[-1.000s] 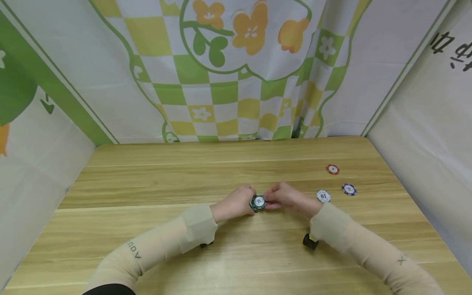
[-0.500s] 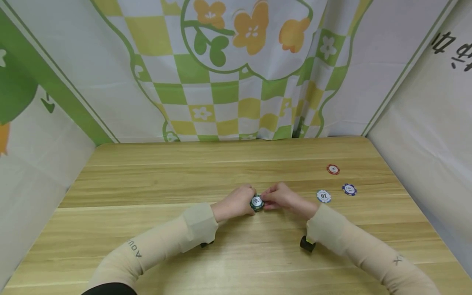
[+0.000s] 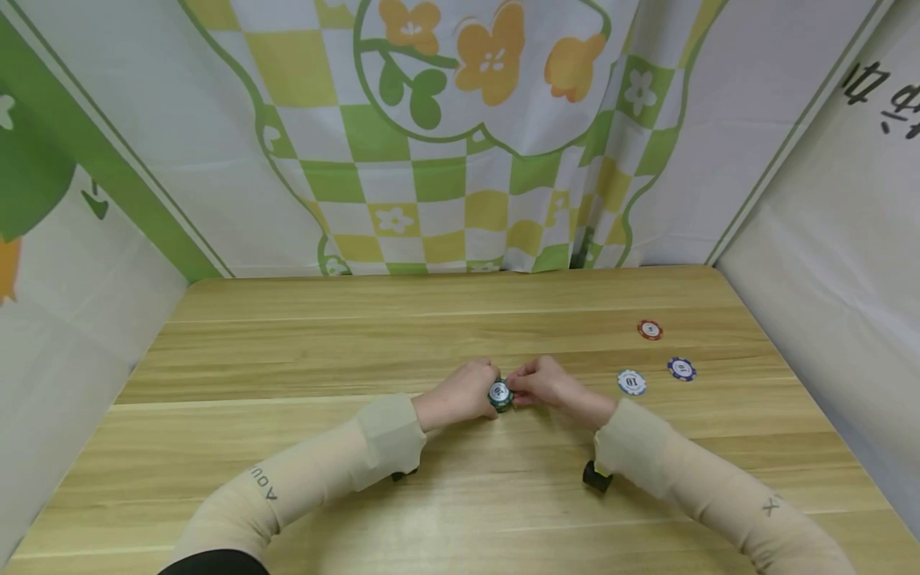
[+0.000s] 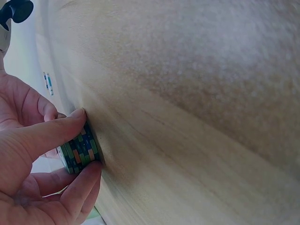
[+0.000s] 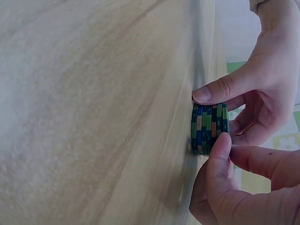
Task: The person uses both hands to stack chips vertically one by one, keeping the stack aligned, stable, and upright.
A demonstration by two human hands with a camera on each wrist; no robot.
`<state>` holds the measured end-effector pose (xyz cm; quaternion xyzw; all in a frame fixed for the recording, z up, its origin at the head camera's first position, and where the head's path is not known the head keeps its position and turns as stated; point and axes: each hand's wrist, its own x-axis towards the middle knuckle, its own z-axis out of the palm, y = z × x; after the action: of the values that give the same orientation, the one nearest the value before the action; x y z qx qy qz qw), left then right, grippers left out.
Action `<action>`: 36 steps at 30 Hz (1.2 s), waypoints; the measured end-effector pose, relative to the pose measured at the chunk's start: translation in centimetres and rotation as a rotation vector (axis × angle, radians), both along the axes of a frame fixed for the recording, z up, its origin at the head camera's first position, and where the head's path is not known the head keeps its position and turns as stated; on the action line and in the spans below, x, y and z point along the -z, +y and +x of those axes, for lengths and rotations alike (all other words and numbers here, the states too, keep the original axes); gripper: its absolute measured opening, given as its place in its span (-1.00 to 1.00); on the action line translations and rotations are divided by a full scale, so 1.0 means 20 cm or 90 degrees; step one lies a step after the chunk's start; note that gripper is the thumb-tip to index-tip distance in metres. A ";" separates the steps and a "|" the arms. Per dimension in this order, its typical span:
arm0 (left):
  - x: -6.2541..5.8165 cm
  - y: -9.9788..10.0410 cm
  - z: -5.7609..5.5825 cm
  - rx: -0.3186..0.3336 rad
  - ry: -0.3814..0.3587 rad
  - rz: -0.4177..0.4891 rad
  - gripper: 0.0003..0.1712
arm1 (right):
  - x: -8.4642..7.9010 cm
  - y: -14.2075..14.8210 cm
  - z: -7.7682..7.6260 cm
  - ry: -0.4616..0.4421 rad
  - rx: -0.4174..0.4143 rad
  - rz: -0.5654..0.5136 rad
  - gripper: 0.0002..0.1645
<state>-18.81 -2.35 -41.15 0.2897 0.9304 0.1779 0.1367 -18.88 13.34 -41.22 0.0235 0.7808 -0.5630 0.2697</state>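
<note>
A short stack of poker chips (image 3: 500,396), mostly dark green-edged with some blue and orange marks, stands on the wooden table. My left hand (image 3: 463,393) grips it from the left, thumb on the near side. From the right, my right hand (image 3: 549,382) pinches at the upper rim, its thumb and fingertip at the top chip marked 20. In the left wrist view the stack's layered edge (image 4: 79,151) shows between thumb and fingers. The right wrist view shows the right thumb (image 5: 220,146) against the edge near the top. The stack's far side is partly hidden.
Right of the hands lie three single chips: a light blue-and-white one (image 3: 632,382), a dark blue one (image 3: 681,368) and a red one (image 3: 650,329). The wooden table (image 3: 287,343) meets a patterned cloth (image 3: 431,184) at the back. Cloth walls stand on both sides.
The top chip has slid slightly left and now lies evenly over the stack. My right hand and forearm have moved a little left with it; the left hand has stayed put.
</note>
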 end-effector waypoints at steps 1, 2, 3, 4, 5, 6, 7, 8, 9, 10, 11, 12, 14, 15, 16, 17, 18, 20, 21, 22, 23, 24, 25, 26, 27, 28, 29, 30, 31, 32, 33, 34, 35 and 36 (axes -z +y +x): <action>0.00 0.00 0.00 0.000 -0.001 0.001 -0.62 | 0.00 0.00 0.00 0.004 -0.001 0.002 -0.76; 0.00 0.00 0.00 0.000 -0.001 0.001 -0.62 | 0.00 0.00 0.00 0.006 -0.001 0.003 -0.77; 0.00 0.00 0.00 0.000 -0.001 0.001 -0.62 | 0.00 0.00 0.00 0.011 -0.004 0.004 -0.77; -0.01 0.00 0.00 0.001 0.001 0.000 -0.62 | 0.00 0.00 0.00 0.014 -0.006 0.005 -0.77; -0.01 0.00 0.00 0.003 0.003 0.000 -0.62 | 0.00 0.00 0.01 0.017 -0.007 0.007 -0.77; -0.01 0.00 0.00 0.004 0.004 0.000 -0.63 | 0.00 0.00 0.01 0.019 -0.006 0.008 -0.77; -0.01 0.00 0.00 0.005 0.006 -0.001 -0.63 | 0.01 0.00 0.01 0.021 -0.007 0.007 -0.77; -0.01 0.00 0.00 0.005 0.007 -0.002 -0.63 | 0.01 0.00 0.01 0.021 -0.006 0.005 -0.78; -0.01 0.00 0.00 0.006 0.006 -0.002 -0.63 | 0.01 0.00 0.01 0.022 -0.006 0.006 -0.78; -0.01 0.00 0.00 0.006 0.006 -0.003 -0.63 | 0.01 -0.01 0.01 0.023 -0.004 0.004 -0.78; -0.01 0.00 0.00 0.006 0.005 -0.002 -0.63 | 0.01 -0.01 0.01 0.023 -0.003 0.003 -0.78; -0.01 0.00 0.00 0.006 0.005 -0.002 -0.62 | 0.01 -0.01 0.00 0.023 -0.003 0.004 -0.78; -0.01 0.00 0.00 0.006 0.002 0.000 -0.62 | 0.01 -0.01 0.01 0.030 -0.005 0.008 -0.78; -0.01 0.00 0.00 0.005 0.002 0.001 -0.62 | 0.02 -0.01 0.01 0.035 -0.006 0.013 -0.78; -0.01 0.00 0.00 0.005 0.002 0.003 -0.63 | 0.02 -0.01 0.01 0.042 -0.005 0.018 -0.79; -0.01 0.00 0.00 0.004 0.000 0.006 -0.63 | 0.02 -0.01 0.01 0.050 -0.006 0.025 -0.79; 0.00 0.00 0.00 0.002 -0.002 0.008 -0.63 | 0.02 -0.01 0.01 0.061 -0.007 0.034 -0.79; 0.00 0.00 0.00 0.001 -0.006 0.011 -0.63 | 0.02 0.00 0.02 0.093 -0.017 0.058 -0.80; 0.00 0.00 0.00 0.001 -0.007 0.009 -0.62 | 0.02 0.00 0.02 0.118 -0.029 0.078 -0.81; 0.00 0.00 0.00 0.001 -0.010 0.009 -0.62 | 0.02 0.01 0.03 0.146 -0.042 0.102 -0.82; 0.00 0.00 0.00 0.001 -0.011 0.008 -0.61 | 0.01 0.02 0.04 0.178 -0.060 0.125 -0.82; 0.00 0.00 0.00 0.002 -0.009 0.005 -0.61 | 0.01 0.03 0.04 0.213 -0.078 0.153 -0.83; 0.00 0.00 0.00 0.002 -0.007 0.003 -0.60 | 0.00 0.04 0.05 0.248 -0.094 0.181 -0.84; 0.00 0.00 0.00 0.003 -0.005 0.000 -0.58 | 0.00 0.04 0.06 0.284 -0.110 0.207 -0.85; 0.00 0.00 0.00 0.003 -0.001 -0.002 -0.57 | -0.01 0.05 0.07 0.313 -0.121 0.232 -0.86; 0.00 0.00 0.00 0.002 0.001 -0.004 -0.56 | -0.01 0.06 0.08 0.338 -0.133 0.250 -0.87; 0.00 0.00 0.00 0.001 0.003 -0.005 -0.56 | -0.02 0.07 0.08 0.359 -0.143 0.262 -0.88; 0.00 0.00 0.00 0.000 0.004 -0.004 -0.56 | -0.02 0.08 0.09 0.378 -0.152 0.275 -0.89; 0.00 0.00 0.00 -0.001 0.004 -0.004 -0.56 | -0.02 0.09 0.10 0.396 -0.163 0.285 -0.89; 0.00 0.00 0.00 -0.001 0.003 -0.004 -0.56 | -0.02 0.10 0.10 0.414 -0.174 0.295 -0.89; 0.00 0.00 0.00 -0.002 0.003 -0.004 -0.56 | -0.02 0.12 0.11 0.431 -0.185 0.303 -0.89; 0.00 0.00 0.00 -0.002 0.001 -0.004 -0.56 | -0.02 0.13 0.11 0.449 -0.198 0.312 -0.88; 0.00 0.00 0.00 -0.002 0.000 -0.005 -0.56 | -0.02 0.14 0.12 0.463 -0.207 0.323 -0.87; 0.00 0.00 0.00 -0.001 0.000 -0.005 -0.56 | -0.02 0.15 0.12 0.477 -0.215 0.332 -0.85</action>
<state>-18.72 -2.32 -41.17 0.2884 0.9314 0.1742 0.1375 -16.44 16.44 -40.89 -0.2411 0.9322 -0.2665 0.0432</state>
